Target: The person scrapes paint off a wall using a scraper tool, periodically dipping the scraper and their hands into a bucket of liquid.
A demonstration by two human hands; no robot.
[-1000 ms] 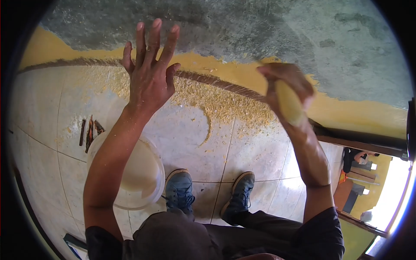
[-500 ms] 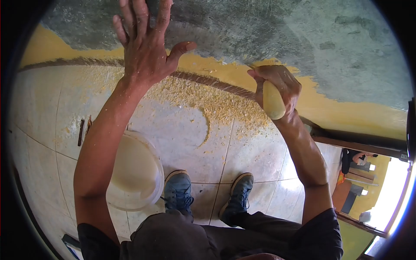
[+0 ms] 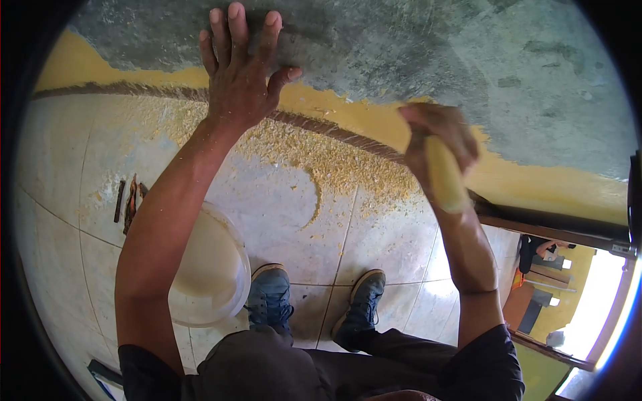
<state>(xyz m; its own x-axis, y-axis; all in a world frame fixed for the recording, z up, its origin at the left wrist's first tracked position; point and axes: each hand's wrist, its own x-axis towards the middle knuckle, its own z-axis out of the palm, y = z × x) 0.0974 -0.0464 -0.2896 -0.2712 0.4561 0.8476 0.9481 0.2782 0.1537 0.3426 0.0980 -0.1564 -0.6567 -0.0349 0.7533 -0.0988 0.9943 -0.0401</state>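
Left hand (image 3: pixel 239 90) open, fingers spread against wall (image 3: pixel 401 40). Right hand (image 3: pixel 443 134) clenched on pale-handled tool (image 3: pixel 447 184) by the wall's yellow strip; working end unclear. Flakes (image 3: pixel 348 167) litter floor (image 3: pixel 281 207) below; left forearm partly blocks bucket (image 3: pixel 212 267).

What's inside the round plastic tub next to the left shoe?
Inside the tub a pale, cloudy patch shows; I can't tell whether it is liquid or the tub's bottom. The left arm covers part of the tub, so anything behind it is hidden.
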